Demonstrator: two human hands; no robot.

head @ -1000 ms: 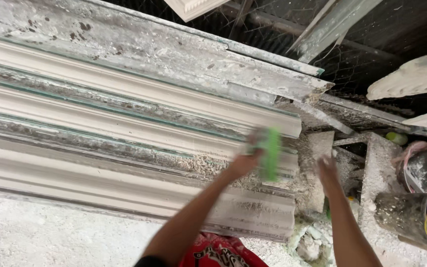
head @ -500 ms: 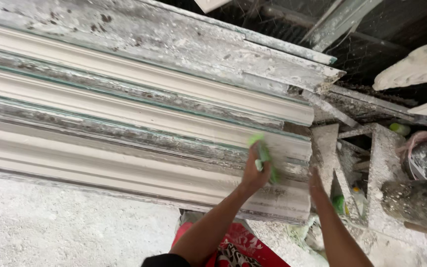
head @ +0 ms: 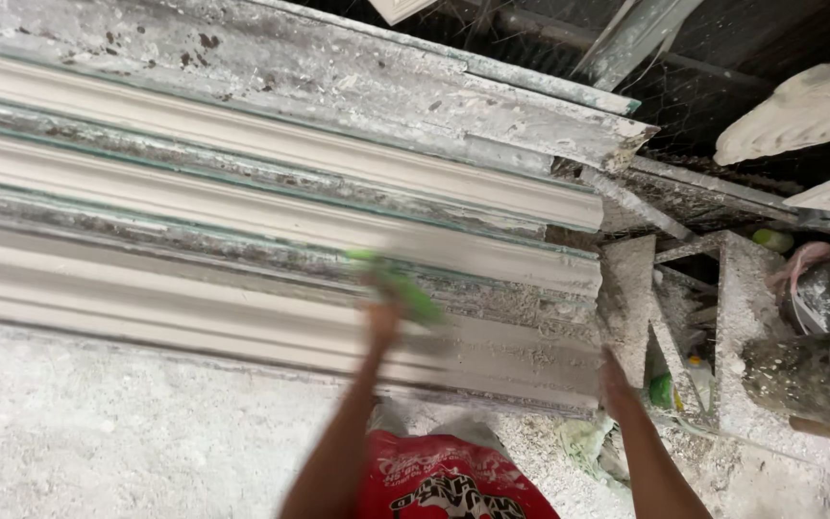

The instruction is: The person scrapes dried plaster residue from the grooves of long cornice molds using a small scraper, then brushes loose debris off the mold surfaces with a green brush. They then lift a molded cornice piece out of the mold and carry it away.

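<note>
Gripping a blurred green tool (head: 398,286), the left hand (head: 381,317) presses it against the long white plaster moulding (head: 242,317) that runs across the workbench. Right hand (head: 615,377) rests at the moulding's right end, just beside a plaster-caked block (head: 626,288); whether its fingers are closed is unclear.

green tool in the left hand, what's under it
Under the blurred green tool in the left hand lie long white plaster mouldings, crusted with grey residue. The strip directly beneath the tool is covered.
</note>
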